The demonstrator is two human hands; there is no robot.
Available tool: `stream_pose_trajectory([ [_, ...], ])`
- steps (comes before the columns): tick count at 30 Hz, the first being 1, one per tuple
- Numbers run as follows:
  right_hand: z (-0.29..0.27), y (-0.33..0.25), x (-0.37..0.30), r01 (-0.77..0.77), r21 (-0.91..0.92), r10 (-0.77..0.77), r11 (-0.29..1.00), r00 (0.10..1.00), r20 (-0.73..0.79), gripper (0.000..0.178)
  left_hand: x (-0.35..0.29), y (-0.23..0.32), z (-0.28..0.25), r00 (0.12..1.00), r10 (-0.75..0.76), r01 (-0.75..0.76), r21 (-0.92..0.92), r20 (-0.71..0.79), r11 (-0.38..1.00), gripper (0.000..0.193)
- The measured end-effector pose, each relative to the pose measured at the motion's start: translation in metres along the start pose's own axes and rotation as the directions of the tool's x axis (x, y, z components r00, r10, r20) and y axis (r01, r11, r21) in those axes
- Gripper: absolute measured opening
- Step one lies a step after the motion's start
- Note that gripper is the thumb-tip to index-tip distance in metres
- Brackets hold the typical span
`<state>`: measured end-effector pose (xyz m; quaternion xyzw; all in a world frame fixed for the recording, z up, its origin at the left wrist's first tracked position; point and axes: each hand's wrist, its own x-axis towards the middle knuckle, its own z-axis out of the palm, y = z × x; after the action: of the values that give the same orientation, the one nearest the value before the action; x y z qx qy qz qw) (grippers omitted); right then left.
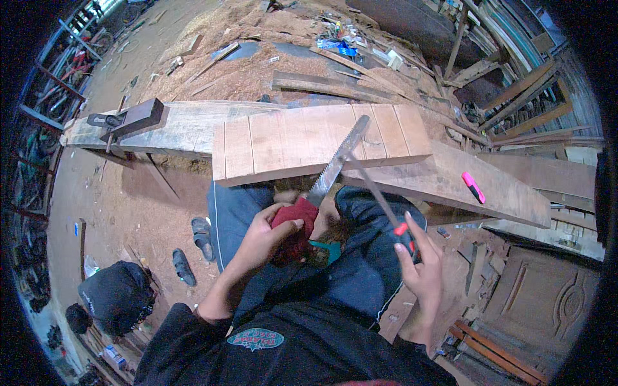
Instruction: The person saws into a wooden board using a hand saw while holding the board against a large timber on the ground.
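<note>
Dark blue trousers across the lap, black top at the lower edge. Left hand (267, 235) closed around the red handle (296, 222) of a handsaw (335, 164), thumb pressed on top. Saw blade slanted up and to the right, teeth facing the lap, tip lying over the glued wooden panel (309, 138). Right hand (418, 264) pinching the red-tipped end of a thin file (370, 186) between thumb and fingers, other fingers loosely spread; file laid across the blade near its middle. Panel resting on a long plank (489, 190), with a pink marker (473, 186) lying on it. Further left on the bench, a hand plane (125, 119). Beyond, sawdust heap (257, 64) and scattered offcuts.
</note>
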<state>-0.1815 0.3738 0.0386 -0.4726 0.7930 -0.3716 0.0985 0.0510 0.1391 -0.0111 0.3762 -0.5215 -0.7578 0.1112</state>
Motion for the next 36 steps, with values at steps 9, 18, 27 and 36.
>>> stream_pose_trajectory([
  [9,-0.007,-0.031,0.027,0.106,-0.078,-0.098,0.991,0.991,0.094,0.051,0.009,0.010,0.011,0.993,0.090,-0.099,-0.133,-0.072,0.986,0.035],
  [18,0.015,-0.041,0.020,0.031,-0.256,-0.028,0.966,1.000,0.014,0.052,0.004,0.021,0.017,0.988,0.021,0.019,-0.255,0.154,0.967,0.033],
  [27,0.023,-0.053,0.028,-0.007,-0.196,0.003,0.981,1.000,-0.024,0.050,-0.001,0.022,0.022,0.973,-0.012,0.091,-0.336,0.232,0.937,0.045],
  [36,0.041,-0.056,0.044,-0.004,-0.205,-0.033,0.979,0.983,-0.178,0.047,-0.003,0.013,0.026,0.976,-0.037,0.132,-0.444,0.214,0.886,0.050],
])
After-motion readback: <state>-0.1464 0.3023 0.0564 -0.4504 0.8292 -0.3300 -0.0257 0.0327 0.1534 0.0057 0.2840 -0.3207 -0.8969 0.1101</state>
